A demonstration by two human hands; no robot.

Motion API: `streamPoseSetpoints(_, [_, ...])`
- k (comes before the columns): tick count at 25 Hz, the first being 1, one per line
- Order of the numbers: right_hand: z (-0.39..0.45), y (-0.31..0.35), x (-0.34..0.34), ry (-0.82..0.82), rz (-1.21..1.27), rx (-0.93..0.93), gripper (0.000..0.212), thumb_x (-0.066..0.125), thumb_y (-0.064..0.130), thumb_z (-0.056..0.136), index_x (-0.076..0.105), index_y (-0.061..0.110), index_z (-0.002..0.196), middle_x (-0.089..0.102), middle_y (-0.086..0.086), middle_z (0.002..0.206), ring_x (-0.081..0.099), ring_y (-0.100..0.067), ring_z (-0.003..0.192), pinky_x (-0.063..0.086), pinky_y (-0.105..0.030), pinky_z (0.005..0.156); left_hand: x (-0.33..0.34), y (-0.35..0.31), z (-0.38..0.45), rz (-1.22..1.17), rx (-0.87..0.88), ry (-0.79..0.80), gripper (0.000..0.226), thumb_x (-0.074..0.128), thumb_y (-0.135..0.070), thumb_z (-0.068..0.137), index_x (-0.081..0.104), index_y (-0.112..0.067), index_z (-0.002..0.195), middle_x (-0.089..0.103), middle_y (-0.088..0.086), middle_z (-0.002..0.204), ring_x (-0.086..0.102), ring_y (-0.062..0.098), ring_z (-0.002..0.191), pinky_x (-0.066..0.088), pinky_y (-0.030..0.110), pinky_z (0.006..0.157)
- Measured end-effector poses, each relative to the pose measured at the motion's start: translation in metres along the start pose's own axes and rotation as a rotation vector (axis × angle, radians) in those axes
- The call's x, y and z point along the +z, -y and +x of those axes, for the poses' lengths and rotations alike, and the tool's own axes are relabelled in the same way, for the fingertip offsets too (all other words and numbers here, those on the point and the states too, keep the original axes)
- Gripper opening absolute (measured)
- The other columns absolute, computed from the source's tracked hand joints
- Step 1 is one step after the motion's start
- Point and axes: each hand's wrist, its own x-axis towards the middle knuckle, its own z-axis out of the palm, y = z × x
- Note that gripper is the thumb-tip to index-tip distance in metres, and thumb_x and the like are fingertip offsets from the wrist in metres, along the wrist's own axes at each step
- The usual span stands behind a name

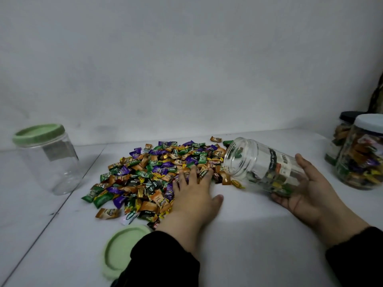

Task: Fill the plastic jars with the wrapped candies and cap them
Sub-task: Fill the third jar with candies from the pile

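Candies (153,175), wrapped in green, purple and orange, lie heaped at the middle of the white surface (248,235). Left hand (194,190) reaches forward from a black sleeve (163,259), palm down, fingers spread and straight, resting on the near right edge of the heap; it grasps nothing, and the thumb points right over bare surface. Right hand (310,189) cradles the base of a clear jar (261,164) from below and behind, fingers curled round its lower wall. This jar is tilted on its side, mouth open and facing left at the heap's right edge, with some candies lodged near its base. Green lid (122,251) lies flat on the surface at the near side, partly hidden by the left sleeve. Far left, well apart from the heap, stands an upright empty jar with a green lid (49,156). Far right stand two filled jars (360,156), capped, one lid white, the other dark.
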Motion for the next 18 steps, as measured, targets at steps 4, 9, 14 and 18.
streamPoseSetpoints(4, [-0.005,-0.001,0.006,-0.008,-0.011,0.034,0.087,0.073,0.061,0.070,0.051,0.014,0.140,0.067,-0.016,0.114,0.072,-0.032,0.077,0.057,-0.041,0.067,0.001,-0.004,-0.001,0.164,0.048,-0.017,0.046,0.030,-0.048,0.103,0.033,-0.039,0.148,0.006,0.000,0.165,0.013,0.042,0.146,0.021,0.058,0.115])
streamPoseSetpoints(9, [-0.010,0.003,0.010,0.017,-0.023,0.070,0.052,0.072,0.057,0.073,0.051,0.019,0.102,0.064,-0.016,0.106,0.068,-0.032,0.077,0.055,-0.039,0.065,0.004,-0.002,-0.002,0.169,0.100,-0.144,0.035,0.037,-0.037,0.103,0.051,-0.022,0.132,0.045,0.009,0.135,0.046,0.034,0.119,0.045,0.044,0.096])
streamPoseSetpoints(14, [-0.015,0.006,0.013,0.021,-0.043,0.075,0.043,0.069,0.053,0.081,0.049,0.019,0.098,0.064,-0.016,0.099,0.066,-0.034,0.079,0.051,-0.042,0.067,-0.005,0.002,-0.001,-0.090,0.032,-0.305,0.032,0.045,-0.052,0.099,0.055,-0.021,0.093,0.050,-0.002,0.096,0.055,0.023,0.086,0.040,0.031,0.066])
streamPoseSetpoints(18, [-0.018,0.005,0.014,0.036,-0.075,0.043,0.039,0.067,0.051,0.084,0.051,0.017,0.096,0.068,-0.013,0.085,0.065,-0.032,0.076,0.049,-0.042,0.070,-0.027,-0.010,-0.012,-0.814,-0.147,-0.468,0.041,0.035,-0.040,0.105,0.046,-0.014,0.075,0.041,-0.001,0.060,0.044,0.013,0.051,0.034,0.026,0.048])
